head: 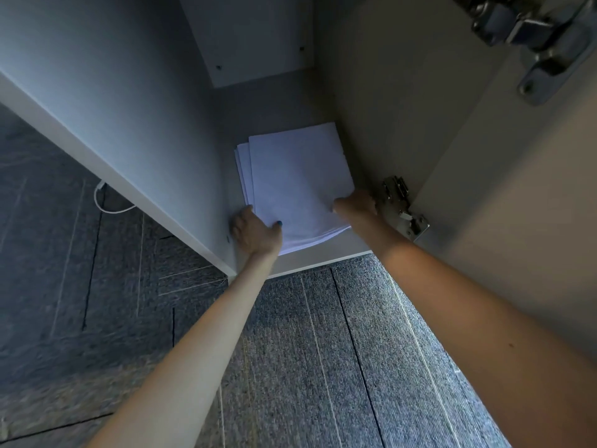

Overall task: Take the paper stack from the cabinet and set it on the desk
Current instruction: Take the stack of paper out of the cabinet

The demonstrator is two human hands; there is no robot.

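Status: early in the task. I see the paper stack [295,179] lying on the floor of the cabinet [129,92], toward the right wall, its near edge curling up slightly off the shelf. It has not left the cabinet. Lifting it out, carrying it and setting it down remain; no desk is in view.

Left hand [255,232]: at the near-left corner of the stack, thumb on top of the sheets, fingers reaching to the side or beneath. I judge it is closing into a pinch on that corner, though the underside contact is hidden.

Right hand [355,205]: at the near-right corner, thumb lying on the top sheet. The other fingers are hidden, so I cannot tell whether it grips the stack or only rests on it.

Edges and room: the sheets are not squared; a few lower ones stick out on the left. The compartment is narrow. The left wall is just beside the left hand. The lower hinge [403,208] sits just beside the right wrist, a snag risk on withdrawal. Toward me the opening is clear, with only carpet [323,350] below. I judge a straight pull toward myself to be the free path.
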